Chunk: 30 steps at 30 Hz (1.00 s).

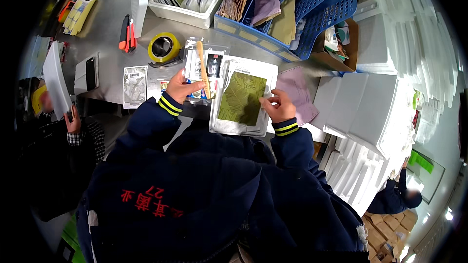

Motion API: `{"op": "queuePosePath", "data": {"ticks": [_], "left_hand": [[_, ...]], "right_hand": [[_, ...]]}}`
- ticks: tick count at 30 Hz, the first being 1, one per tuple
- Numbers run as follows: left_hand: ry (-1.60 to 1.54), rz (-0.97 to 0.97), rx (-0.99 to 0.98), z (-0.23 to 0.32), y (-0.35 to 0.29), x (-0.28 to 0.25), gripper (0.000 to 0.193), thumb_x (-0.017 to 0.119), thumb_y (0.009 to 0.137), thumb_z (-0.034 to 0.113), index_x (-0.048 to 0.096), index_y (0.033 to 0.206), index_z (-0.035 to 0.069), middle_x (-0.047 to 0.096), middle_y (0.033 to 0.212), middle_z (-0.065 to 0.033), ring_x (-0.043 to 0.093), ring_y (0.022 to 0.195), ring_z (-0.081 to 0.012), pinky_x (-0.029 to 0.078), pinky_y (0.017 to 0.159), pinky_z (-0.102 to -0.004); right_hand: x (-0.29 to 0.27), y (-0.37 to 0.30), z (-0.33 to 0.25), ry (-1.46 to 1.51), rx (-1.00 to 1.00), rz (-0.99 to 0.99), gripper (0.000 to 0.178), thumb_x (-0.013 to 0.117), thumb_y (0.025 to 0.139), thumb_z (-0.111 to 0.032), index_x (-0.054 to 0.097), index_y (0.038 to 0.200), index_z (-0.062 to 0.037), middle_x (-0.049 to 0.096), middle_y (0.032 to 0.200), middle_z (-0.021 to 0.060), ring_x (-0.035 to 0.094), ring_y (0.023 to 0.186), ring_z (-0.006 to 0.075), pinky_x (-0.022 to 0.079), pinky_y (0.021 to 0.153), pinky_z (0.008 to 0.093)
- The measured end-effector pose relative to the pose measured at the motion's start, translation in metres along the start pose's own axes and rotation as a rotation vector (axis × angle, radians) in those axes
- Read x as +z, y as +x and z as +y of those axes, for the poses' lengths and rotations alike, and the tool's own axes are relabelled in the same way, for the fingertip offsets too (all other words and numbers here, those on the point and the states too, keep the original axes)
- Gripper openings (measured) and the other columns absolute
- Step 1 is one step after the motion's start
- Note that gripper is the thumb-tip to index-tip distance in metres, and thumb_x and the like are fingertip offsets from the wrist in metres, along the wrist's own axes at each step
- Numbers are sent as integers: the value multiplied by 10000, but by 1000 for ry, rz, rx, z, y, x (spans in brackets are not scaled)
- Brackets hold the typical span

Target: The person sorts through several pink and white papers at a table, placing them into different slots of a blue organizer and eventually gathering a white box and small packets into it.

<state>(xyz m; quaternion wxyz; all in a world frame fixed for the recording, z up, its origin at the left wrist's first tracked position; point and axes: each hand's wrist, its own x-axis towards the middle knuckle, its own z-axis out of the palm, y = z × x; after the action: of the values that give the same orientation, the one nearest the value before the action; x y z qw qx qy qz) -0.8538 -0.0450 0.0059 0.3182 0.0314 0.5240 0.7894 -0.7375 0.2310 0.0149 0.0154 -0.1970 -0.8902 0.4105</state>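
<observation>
My left hand [181, 87] is closed at the left edge of a clear plastic pack [192, 58], its thumb across a tan wooden stick shaped like a toothbrush [202, 68]. Several small printed items show through the pack. Just right of it, a shallow white tray [214, 122] reaches over the table's near edge. In the tray lies a flat green packet [241, 98] with a leaf pattern. Above the tray's right rim, my right hand [279, 107] has its fingers curled, with thumb and forefinger pinched at the packet's right edge.
Behind stand a white bin [195, 17] of packets and a blue basket [253, 34] of folded pieces. Yellow tape [164, 48], a box cutter [127, 34] and a printed card [135, 85] lie leftward. White trays [360, 107] are stacked right. Another person's hand [73, 121] holds a white panel.
</observation>
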Motion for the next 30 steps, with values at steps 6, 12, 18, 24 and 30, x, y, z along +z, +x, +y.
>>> {"op": "queuePosePath", "data": {"ticks": [6, 12, 18, 24, 30], "left_hand": [[25, -85, -104, -38, -4, 9, 375, 579, 778, -20, 443, 1126, -2, 575, 1016, -84, 563, 906, -154, 463, 794, -283], [14, -80, -137, -36, -5, 17, 434, 626, 747, -20, 441, 1140, -7, 560, 1028, -57, 534, 924, -122, 442, 811, -263], [-39, -26, -147, -29, -16, 8, 407, 577, 772, -13, 422, 1147, 17, 575, 986, -77, 568, 895, -163, 469, 792, -301], [-106, -29, -109, -20, -22, -8, 420, 563, 777, -7, 405, 1166, 17, 551, 1038, -89, 550, 949, -174, 460, 815, -315], [-296, 79, -63, -39, -32, -30, 464, 622, 730, -16, 419, 1148, -7, 571, 1011, -79, 559, 918, -161, 453, 810, -294]], "right_hand": [[20, -5, -5, 417, 182, -120, 379, 697, 716, -184, 528, 982, 27, 608, 687, 75, 567, 595, 99, 458, 540, 221], [16, -5, -32, 194, 71, -225, 263, 660, 753, -159, 565, 910, 29, 603, 736, 48, 528, 627, 76, 428, 558, 217], [-22, 16, -55, 745, 26, -163, 234, 550, 810, -40, 524, 1027, 45, 595, 942, 76, 550, 838, 114, 433, 738, 231], [-26, 77, -117, 702, 0, -295, 183, 547, 803, -55, 509, 957, 36, 576, 753, 76, 499, 474, 98, 402, 425, 223], [61, 162, -191, 625, -209, -134, 209, 507, 795, -67, 480, 957, 62, 578, 652, 105, 551, 437, 148, 430, 391, 250]]}}
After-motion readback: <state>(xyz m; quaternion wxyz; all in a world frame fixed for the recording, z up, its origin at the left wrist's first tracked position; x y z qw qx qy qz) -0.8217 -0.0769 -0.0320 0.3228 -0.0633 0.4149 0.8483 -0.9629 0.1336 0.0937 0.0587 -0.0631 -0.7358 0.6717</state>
